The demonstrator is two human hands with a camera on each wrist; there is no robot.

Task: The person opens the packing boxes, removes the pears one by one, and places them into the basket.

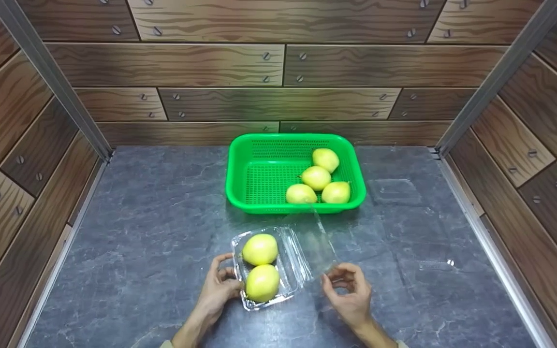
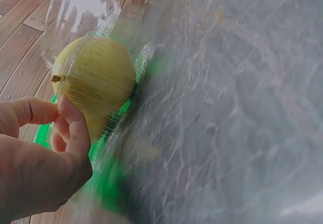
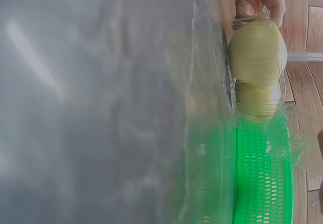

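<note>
A clear plastic clamshell container (image 1: 290, 290) stands unlatched on the table, with two yellow-green pears (image 1: 259, 249) lying one behind the other in its base. My left hand (image 1: 218, 290) pinches the base's left rim between thumb and fingers; the left wrist view shows this grip beside a pear (image 2: 96, 77) with a brown stem. To the right of the base, the see-through lid (image 1: 322, 232) is raised on its hinge side. My right hand (image 1: 351, 292) pinches the lid's near right edge between thumb and fingertips. Only a sliver of that hand shows in the right wrist view.
A green perforated basket (image 1: 232, 174) stands behind the container, with several more pears (image 1: 316, 178) on its right side. Another clear plastic piece (image 1: 435, 264) lies on the table at right. Wood-patterned walls (image 1: 278, 65) enclose the grey marbled table (image 1: 138, 232) on three sides.
</note>
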